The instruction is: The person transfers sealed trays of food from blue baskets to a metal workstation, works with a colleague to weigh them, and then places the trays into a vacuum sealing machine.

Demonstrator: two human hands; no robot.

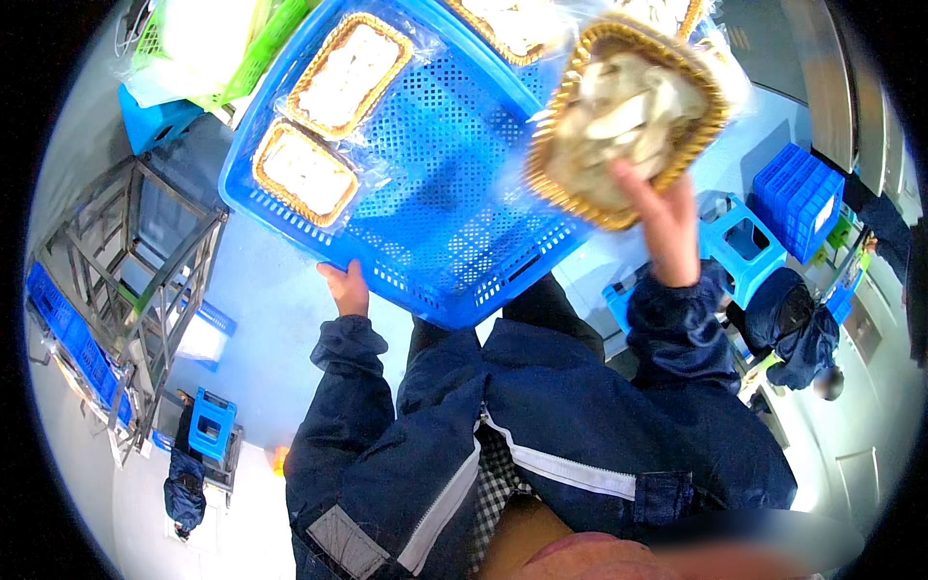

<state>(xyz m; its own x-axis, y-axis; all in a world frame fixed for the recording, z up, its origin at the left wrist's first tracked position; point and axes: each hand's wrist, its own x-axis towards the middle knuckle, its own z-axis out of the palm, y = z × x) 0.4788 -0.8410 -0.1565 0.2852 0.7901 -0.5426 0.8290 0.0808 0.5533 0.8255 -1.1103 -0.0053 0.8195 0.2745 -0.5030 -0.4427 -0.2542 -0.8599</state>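
My right hand (668, 225) holds up a gold-rimmed basket tray (549, 156) of pale sliced food, perhaps mushrooms, slightly blurred. It is tilted above the right side of a blue perforated plastic crate (442, 159). My left hand (345, 288) grips the crate's near left edge, its fingers partly hidden there. Inside the crate, along its left side, lie two similar trays: one tray (349, 76) farther off and another tray (305, 174) closer to me. Clear plastic film surrounds both, and their contents look white from glare.
Beyond the crate is another filled tray (507, 29). A green basket (254, 65) stands at upper left, above a metal frame (174, 254). Blue stools (747, 250) and stacked blue crates (797, 199) stand right, near a seated person (790, 326). Another person (185, 478) is at lower left.
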